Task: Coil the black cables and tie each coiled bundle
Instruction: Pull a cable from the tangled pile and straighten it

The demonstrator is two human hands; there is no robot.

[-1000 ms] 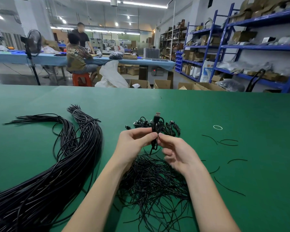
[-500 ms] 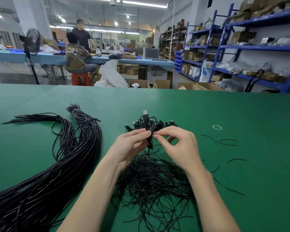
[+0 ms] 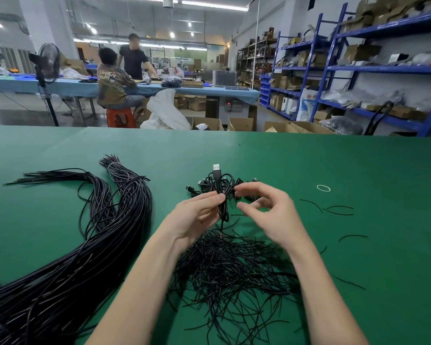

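Note:
My left hand [image 3: 197,215] pinches a coiled black cable [image 3: 220,189] at its middle, the USB plug pointing up. My right hand [image 3: 269,212] hovers just right of the coil with fingers curled; whether a thin tie is between its fingertips I cannot tell. Behind the hands lies a small heap of coiled bundles [image 3: 202,188]. Under my wrists spreads a tangle of short black ties [image 3: 234,270]. A thick sheaf of long black cables [image 3: 85,245] runs along the left of the green table [image 3: 358,270].
A white rubber band [image 3: 323,188] and a few stray black ties [image 3: 339,210] lie to the right. Beyond the table's far edge stand cardboard boxes [image 3: 241,123], blue shelving [image 3: 383,70], a fan [image 3: 46,63] and two people at another bench.
My right hand has let go of the coil and drawn slightly to the right. My left hand still holds the bundle, which now stands a bit more upright.

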